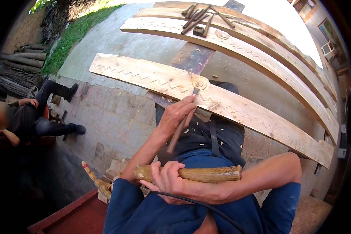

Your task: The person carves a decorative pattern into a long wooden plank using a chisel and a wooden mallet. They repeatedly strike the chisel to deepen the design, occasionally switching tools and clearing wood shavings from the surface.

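Observation:
My left hand (178,112) is closed around a chisel (176,134) with a brown shaft, slanting away from me. Its blade end meets the near wooden board (144,76) at the lower edge of a carved spiral rosette (200,82). Shallow zigzag lines run along the board on both sides of the rosette, and wood chips lie by it. Close to my body, my right hand (167,178) wraps round a thick, round wooden mallet (210,174), held crosswise. The mallet is well apart from the chisel.
Beyond lies a second board (156,25) with a similar rosette (222,34), and more planks behind it. Several chisels (195,18) and a small dark block with an opening (199,31) rest across them. A person (21,117) sits at left, near stacked logs (23,60).

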Motion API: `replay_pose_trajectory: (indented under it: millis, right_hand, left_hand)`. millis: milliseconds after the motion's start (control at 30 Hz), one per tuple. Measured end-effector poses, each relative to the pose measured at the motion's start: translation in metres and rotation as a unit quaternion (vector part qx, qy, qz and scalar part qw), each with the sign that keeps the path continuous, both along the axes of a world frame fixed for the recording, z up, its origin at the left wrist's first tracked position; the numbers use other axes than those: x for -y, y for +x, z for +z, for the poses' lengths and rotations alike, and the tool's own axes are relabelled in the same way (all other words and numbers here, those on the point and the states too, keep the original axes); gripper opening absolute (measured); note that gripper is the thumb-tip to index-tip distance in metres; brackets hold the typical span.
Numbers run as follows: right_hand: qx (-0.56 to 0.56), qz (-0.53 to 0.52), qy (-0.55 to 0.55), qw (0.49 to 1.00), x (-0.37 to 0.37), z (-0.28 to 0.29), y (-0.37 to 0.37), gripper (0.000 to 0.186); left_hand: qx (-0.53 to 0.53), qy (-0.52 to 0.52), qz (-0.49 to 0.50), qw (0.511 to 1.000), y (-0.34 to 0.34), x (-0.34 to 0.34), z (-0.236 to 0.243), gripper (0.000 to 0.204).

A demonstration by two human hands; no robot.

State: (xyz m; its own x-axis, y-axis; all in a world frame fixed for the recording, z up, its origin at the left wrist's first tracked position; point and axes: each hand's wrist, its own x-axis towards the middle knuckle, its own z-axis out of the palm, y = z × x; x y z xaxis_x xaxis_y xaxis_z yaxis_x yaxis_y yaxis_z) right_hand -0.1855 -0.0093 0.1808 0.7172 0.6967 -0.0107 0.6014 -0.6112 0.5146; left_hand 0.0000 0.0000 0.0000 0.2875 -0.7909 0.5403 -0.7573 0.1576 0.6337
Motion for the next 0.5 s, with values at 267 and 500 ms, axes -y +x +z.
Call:
replay_pose_trajectory:
  millis: [267,500]
  right_hand:
    - [-0.003,-0.089,-0.097,0.991,0.003,0.003,-0.004,0.058]
    - [0.002,-0.047,-0.053,0.997,-0.016,0.006,-0.005,0.053]
  left_hand:
    - [0.005,-0.016,-0.001,1.0,0.004,0.005,0.0,0.021]
    - [0.013,-0.007,-0.018,1.0,0.001,0.001,0.0,0.021]
